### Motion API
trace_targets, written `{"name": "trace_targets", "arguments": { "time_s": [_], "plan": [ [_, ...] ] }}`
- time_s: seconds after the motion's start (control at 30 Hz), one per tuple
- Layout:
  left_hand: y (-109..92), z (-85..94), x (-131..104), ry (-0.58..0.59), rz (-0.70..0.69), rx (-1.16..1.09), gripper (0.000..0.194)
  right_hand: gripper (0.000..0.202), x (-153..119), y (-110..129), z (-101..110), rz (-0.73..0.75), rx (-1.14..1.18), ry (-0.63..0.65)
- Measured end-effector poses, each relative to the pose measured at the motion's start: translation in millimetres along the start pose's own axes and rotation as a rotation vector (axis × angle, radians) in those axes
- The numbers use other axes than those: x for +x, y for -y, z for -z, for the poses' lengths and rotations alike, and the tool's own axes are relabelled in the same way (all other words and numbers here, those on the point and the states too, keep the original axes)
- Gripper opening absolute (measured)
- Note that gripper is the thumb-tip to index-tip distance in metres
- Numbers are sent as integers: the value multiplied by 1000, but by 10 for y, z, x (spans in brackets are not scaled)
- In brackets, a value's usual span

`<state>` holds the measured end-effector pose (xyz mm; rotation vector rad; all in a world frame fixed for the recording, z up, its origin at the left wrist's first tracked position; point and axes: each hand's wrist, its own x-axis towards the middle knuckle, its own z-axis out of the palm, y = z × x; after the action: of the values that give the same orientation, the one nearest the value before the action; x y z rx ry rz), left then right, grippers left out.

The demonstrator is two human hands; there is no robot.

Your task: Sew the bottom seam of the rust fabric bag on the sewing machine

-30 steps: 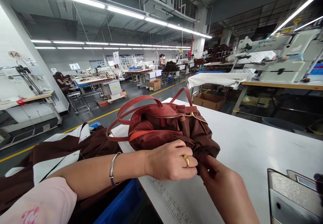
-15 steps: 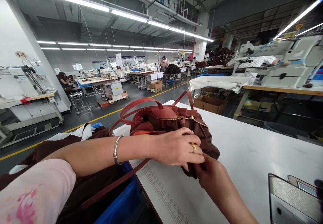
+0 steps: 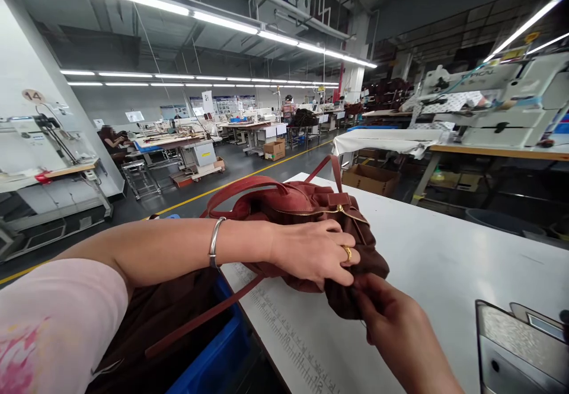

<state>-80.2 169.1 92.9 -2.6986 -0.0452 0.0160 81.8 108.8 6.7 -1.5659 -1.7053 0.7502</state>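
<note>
A reddish-brown handbag point(image 3: 294, 200) lies on the white table, its brass zipper point(image 3: 306, 211) running along the top. Dark brown lining fabric point(image 3: 372, 259) bulges from its right side. My left hand point(image 3: 313, 252), with a ring and a silver bangle, reaches across the bag, its bent fingers closed on the lining. Close to those fingertips, my right hand point(image 3: 391, 317) pinches the lower edge of the lining between thumb and finger. A fine thread seems to hang below the pinch. A long strap point(image 3: 204, 317) trails off the table to the left.
The white table point(image 3: 444, 263) has ruler markings along its left edge. A blue bin point(image 3: 213, 352) with dark brown fabric stands below on the left. A sewing machine head point(image 3: 520, 358) is at the lower right. Another sewing machine point(image 3: 502, 103) stands on a bench behind.
My right hand has shifted right and slightly down, away from my left fingertips. More of the lining shows between the hands. My left hand stays on the bag with its fingers bent.
</note>
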Motion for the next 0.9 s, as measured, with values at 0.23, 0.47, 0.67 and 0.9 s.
{"name": "trace_targets", "arguments": {
  "time_s": [0.23,0.47,0.67,0.9],
  "plan": [
    [-277,-268,-129,-267,-6,26,18,35,-291,-259,9,-84,40,103],
    [-333,-250,-54,-318,-50,-9,20,30,-334,-177,-102,-194,300,105],
    [-286,-292,28,-329,-151,10,22,19,-246,-124,-128,-169,263,87],
    [-85,-80,344,-94,-88,-180,16,25,-283,-160,162,-217,507,107]
  ]
}}
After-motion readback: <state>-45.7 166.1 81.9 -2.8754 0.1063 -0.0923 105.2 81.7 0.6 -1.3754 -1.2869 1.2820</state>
